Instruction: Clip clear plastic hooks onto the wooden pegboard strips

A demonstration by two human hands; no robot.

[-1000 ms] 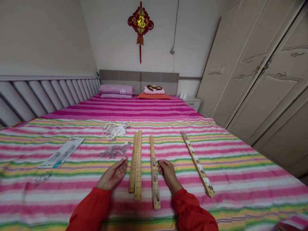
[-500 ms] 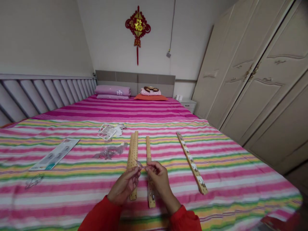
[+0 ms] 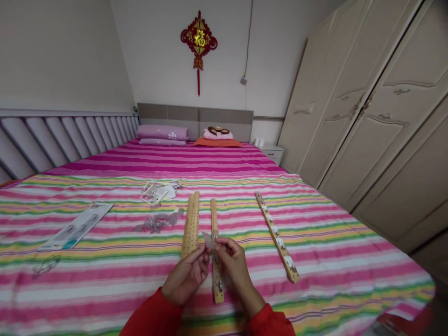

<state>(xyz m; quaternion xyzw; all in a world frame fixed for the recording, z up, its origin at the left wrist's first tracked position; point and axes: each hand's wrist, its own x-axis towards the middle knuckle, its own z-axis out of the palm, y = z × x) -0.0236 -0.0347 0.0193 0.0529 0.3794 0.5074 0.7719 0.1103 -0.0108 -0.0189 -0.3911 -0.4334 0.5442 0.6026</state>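
Note:
My left hand (image 3: pixel 186 275) and my right hand (image 3: pixel 236 270) meet above the wooden boards, both pinching a small clear plastic piece (image 3: pixel 209 241). Under my hands lies a narrow wooden strip (image 3: pixel 213 217) with small metal fittings, its middle partly hidden by my fingers. To its left is a pale wooden pegboard strip (image 3: pixel 191 224), its lower end behind my left hand. Farther right, a wooden board with white round hooks (image 3: pixel 276 238) lies apart from my hands. Clear wrappers (image 3: pixel 157 221), paper packaging (image 3: pixel 156 194) and a printed package card (image 3: pixel 77 226) lie beyond.
Everything lies on a bed with a striped pink, green and yellow sheet (image 3: pixel 315 261). A padded side panel (image 3: pixel 63 140) runs along the left, a cream wardrobe (image 3: pixel 360 116) stands at the right, and pillows (image 3: pixel 163 134) sit at the headboard.
My hands have come together from apart and now hold the clear piece up over the narrow strip. The view has shifted slightly, and the boards stay in place on the bed.

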